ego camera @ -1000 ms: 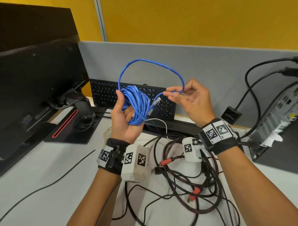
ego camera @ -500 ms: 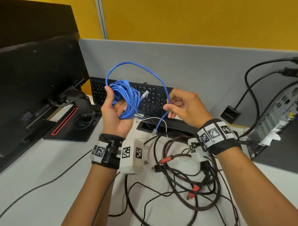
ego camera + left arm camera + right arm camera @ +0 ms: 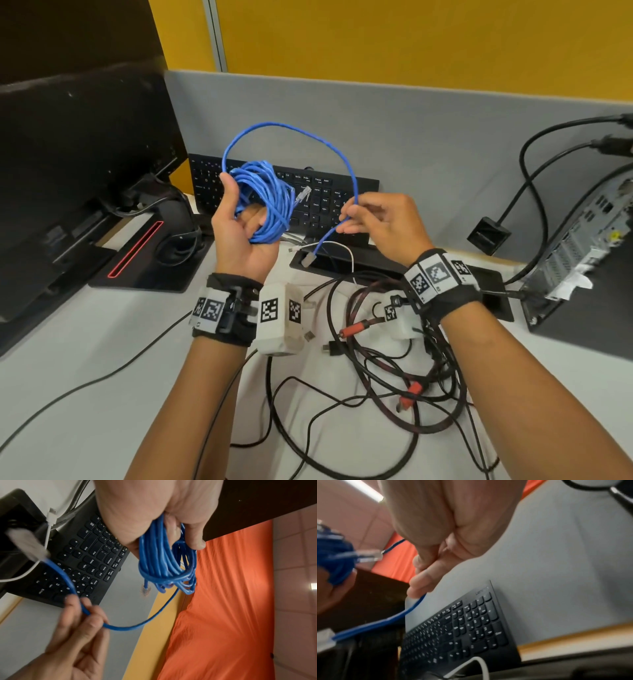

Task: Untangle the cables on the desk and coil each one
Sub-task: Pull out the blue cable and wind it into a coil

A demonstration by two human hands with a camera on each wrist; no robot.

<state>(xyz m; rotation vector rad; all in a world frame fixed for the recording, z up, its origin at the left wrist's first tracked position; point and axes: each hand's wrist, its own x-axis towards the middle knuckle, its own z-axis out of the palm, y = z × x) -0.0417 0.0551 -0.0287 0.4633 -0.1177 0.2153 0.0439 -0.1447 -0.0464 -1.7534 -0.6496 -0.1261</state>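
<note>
A blue network cable (image 3: 265, 202) is wound into a coil in my left hand (image 3: 239, 222), whose fingers and thumb curl round the bundle (image 3: 164, 555). One clear plug (image 3: 303, 195) sticks out of the coil. A loose loop arches up and over to my right hand (image 3: 370, 222), which pinches the cable (image 3: 85, 609) between thumb and fingertips. The free end with its plug (image 3: 307, 260) dangles below that pinch (image 3: 412, 608). A tangle of black and red-braided cables (image 3: 394, 377) lies on the desk under my wrists.
A black keyboard (image 3: 329, 205) leans against the grey partition (image 3: 411, 137) behind my hands. A monitor (image 3: 78, 154) and its stand occupy the left. A computer case (image 3: 589, 240) with plugged cables stands right. A white cable (image 3: 339, 248) lies by a desk cable slot.
Both hands have moved left and a little down. My right hand has slid along the cable, so the free plug end now dangles below it instead of sitting near the coil.
</note>
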